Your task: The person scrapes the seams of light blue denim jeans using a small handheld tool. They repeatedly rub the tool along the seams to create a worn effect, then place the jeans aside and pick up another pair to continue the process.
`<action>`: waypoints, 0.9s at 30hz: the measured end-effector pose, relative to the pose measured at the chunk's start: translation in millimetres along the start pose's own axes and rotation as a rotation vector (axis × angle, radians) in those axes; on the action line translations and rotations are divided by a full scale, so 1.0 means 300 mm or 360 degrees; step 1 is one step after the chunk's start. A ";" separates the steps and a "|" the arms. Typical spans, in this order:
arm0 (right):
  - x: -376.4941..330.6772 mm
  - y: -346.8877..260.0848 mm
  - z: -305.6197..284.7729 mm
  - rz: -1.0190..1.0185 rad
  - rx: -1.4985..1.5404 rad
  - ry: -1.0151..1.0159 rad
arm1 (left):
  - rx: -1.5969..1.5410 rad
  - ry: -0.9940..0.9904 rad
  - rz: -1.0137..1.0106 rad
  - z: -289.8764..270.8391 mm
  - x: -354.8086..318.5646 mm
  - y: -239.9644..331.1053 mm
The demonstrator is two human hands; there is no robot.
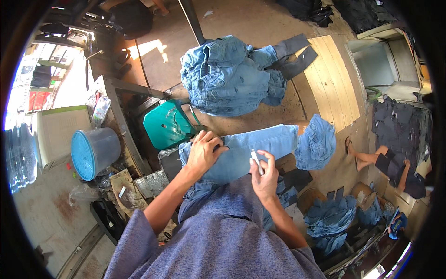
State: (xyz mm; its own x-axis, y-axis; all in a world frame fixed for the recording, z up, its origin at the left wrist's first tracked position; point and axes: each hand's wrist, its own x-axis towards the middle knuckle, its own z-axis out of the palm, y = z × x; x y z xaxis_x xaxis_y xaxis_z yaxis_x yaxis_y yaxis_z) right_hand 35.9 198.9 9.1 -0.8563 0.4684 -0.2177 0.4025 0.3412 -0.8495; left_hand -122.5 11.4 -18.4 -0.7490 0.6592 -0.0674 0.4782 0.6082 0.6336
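Across my lap lies a pair of light blue jeans, one leg stretched out to the right. My left hand has its fingers curled over the cloth near the left end. A small dark spot shows under those fingers, too small to name. In my right hand is a slim white pen-like tool, held between thumb and fingers with its tip up, just over the denim. Whether the tip touches the cloth I cannot tell. Bunched denim sits at the far right end of the leg.
Ahead is a big heap of jeans. A green plastic stool stands left of it. At the left is a clear bucket with a blue lid. More denim piles lie at the right, where another person sits or lies.
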 end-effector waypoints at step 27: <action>-0.035 -0.165 0.154 -0.0522 -0.0414 0.0069 | 0.0050 -0.0201 0.0210 -0.145 0.026 -0.118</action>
State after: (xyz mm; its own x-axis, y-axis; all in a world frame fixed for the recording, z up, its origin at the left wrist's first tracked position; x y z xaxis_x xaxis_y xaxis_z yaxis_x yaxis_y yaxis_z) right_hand 9.9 139.5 31.3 -0.9405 0.3328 0.0691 0.1841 0.6698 -0.7194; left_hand -165.3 -24.1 -7.8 -0.6162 0.7832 -0.0831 0.5840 0.5251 0.6190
